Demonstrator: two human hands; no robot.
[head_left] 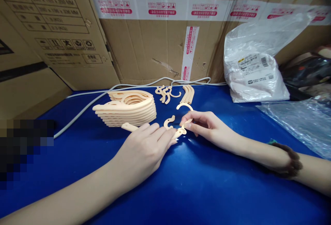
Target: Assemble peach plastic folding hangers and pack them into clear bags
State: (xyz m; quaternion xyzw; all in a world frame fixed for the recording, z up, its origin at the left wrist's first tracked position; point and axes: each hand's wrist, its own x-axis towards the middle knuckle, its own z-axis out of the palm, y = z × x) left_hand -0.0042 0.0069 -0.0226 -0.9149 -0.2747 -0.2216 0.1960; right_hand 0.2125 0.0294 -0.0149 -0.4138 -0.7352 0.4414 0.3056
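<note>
- Holding one beige strip (129,127), the left hand (148,145) is palm down, with the fingers bent around it; two ends of the strip show, one at each side of this hand.
- One small beige piece (187,123) is pinched between thumb and forefinger of the right hand (207,125), at the near end of the strip, just above the tabletop (181,190).
- One curved hook (184,105) shows just beyond the right fingertips; I cannot tell if it belongs to the pinched piece.
- The left forearm enters from the lower left and slants upward; the right forearm comes from the right edge, more level, and wears one dark brown band (289,161).
- One loose curved piece (168,121) lies just beside the left fingers.
- One stack of hangers (126,111) is behind the left hand; its layers are many, and I cannot count them surely.
- Three bent strips (187,94) lie side by side farther back, near one small heap of hooks (164,94), which overlap too much for counting.
- One plastic bag (254,73) stands at the right rear.
</note>
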